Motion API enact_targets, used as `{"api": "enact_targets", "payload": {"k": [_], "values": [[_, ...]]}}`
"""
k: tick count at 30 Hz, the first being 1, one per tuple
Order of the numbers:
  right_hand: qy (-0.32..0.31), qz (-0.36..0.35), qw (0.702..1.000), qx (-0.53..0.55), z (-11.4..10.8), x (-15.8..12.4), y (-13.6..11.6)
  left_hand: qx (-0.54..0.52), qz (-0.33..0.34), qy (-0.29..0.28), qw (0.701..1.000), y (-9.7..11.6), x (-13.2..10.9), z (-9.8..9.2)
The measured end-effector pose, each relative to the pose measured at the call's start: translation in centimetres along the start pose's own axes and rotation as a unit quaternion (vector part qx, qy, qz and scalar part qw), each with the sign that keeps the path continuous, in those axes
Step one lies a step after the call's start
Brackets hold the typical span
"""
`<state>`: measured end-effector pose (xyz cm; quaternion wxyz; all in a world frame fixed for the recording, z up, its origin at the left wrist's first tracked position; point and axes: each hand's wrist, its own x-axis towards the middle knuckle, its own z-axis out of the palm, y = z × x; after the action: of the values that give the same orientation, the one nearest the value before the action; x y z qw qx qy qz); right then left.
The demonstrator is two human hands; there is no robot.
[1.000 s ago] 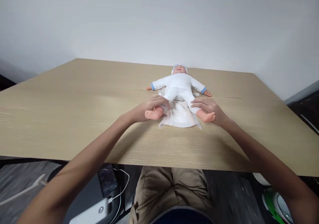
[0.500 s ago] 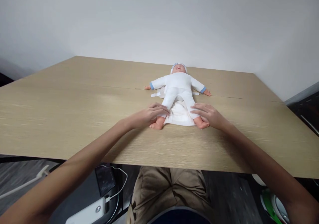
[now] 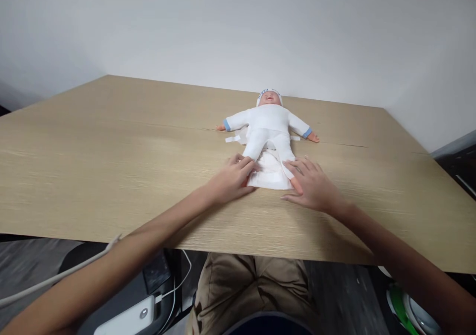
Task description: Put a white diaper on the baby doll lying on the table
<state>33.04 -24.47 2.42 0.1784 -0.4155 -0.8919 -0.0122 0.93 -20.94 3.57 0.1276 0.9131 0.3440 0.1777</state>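
Note:
A baby doll (image 3: 269, 116) in a white suit with blue cuffs and a white cap lies on its back, arms and legs spread. Under its hips and between its legs is an unfolded white diaper (image 3: 270, 178), a tab showing at either side. My left hand (image 3: 235, 178) rests over one lower leg and hides that foot; its fingers bend over the leg and its thumb points at the diaper's front corner. Across the other lower leg lies my right hand (image 3: 311, 183), fingers spread, thumb stretched below the mostly covered foot. Neither hand is closed round a leg.
The wide wooden table (image 3: 111, 151) has a seam running across it and meets a pale wall (image 3: 223, 32) behind. Below its front edge are a white power bank (image 3: 128, 317) with a cable, a dark phone-like device (image 3: 156, 273), and green and white round items (image 3: 403, 305).
Both hands have come down toward the doll's feet and inward, covering more of them. Their thumbs now reach toward the diaper's front edge. The view has shifted slightly.

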Motion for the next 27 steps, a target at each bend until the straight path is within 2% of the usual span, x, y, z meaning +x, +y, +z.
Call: {"api": "enact_targets", "payload": {"k": [2, 4, 9, 13, 17, 21, 24, 27], "values": [[0.016, 0.012, 0.999, -0.041, 0.9, 0.0, -1.3, 0.025, -0.003, 0.007, 1.000, -0.2, 0.2, 0.6], [0.028, 0.032, 0.997, -0.060, 1.2, 0.3, -1.6, 0.019, -0.007, 0.015, 1.000, -0.5, 0.5, 0.3], [0.070, 0.060, 0.995, -0.026, 0.5, 2.8, 0.2, -0.064, -0.037, 0.093, 0.993, -1.5, 2.2, -1.6], [0.141, 0.083, 0.985, 0.057, 0.0, 6.3, 2.1, -0.105, -0.059, 0.173, 0.977, -3.1, 5.4, -2.1], [0.182, 0.085, 0.972, 0.118, -0.1, 10.0, 4.0, -0.138, -0.092, 0.197, 0.966, -5.3, 9.1, -2.3], [0.169, 0.153, 0.957, 0.180, 0.0, 13.3, 6.6, -0.202, -0.128, 0.196, 0.951, -7.3, 12.4, -2.7], [0.130, 0.234, 0.918, 0.293, 0.6, 15.8, 8.9, -0.247, -0.150, 0.203, 0.935, -8.8, 14.4, -2.6], [0.099, 0.266, 0.881, 0.378, 1.9, 18.0, 11.0, -0.276, -0.165, 0.208, 0.924, -10.4, 16.0, -1.7]]}}
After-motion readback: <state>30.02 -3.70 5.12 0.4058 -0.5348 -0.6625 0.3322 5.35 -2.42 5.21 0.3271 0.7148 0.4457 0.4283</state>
